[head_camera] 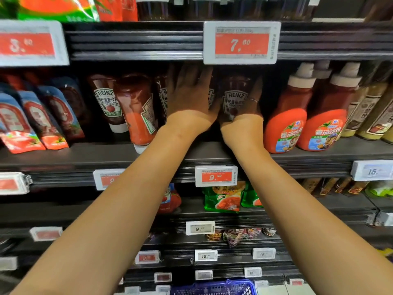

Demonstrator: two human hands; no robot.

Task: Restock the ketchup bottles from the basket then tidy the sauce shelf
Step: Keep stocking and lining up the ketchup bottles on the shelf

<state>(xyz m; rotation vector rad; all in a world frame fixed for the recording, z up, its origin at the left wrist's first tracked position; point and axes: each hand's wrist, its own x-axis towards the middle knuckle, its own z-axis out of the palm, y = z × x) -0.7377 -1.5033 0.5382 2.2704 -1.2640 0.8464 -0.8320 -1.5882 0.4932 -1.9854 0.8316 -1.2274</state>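
Upside-down Heinz ketchup bottles stand in a row on the middle shelf (85, 154). My left hand (189, 90) is deep in the shelf, laid over the front of one ketchup bottle (163, 96) whose label shows on both sides of the hand. My right hand (253, 101) wraps the right side of the neighbouring ketchup bottle (235, 99), label facing out. Further left, one Heinz bottle (108, 103) stands upright and another (139, 111) leans forward with its label turned sideways. A blue basket (212, 288) shows at the bottom edge; its contents are hidden.
Red and blue sauce pouches (32, 122) lean at the shelf's left. Two orange squeeze bottles (285, 124) and brown-labelled bottles (365, 111) stand to the right. The upper shelf rail with a 7.80 price tag (241, 42) hangs just above my hands. Green pouches (223, 199) sit below.
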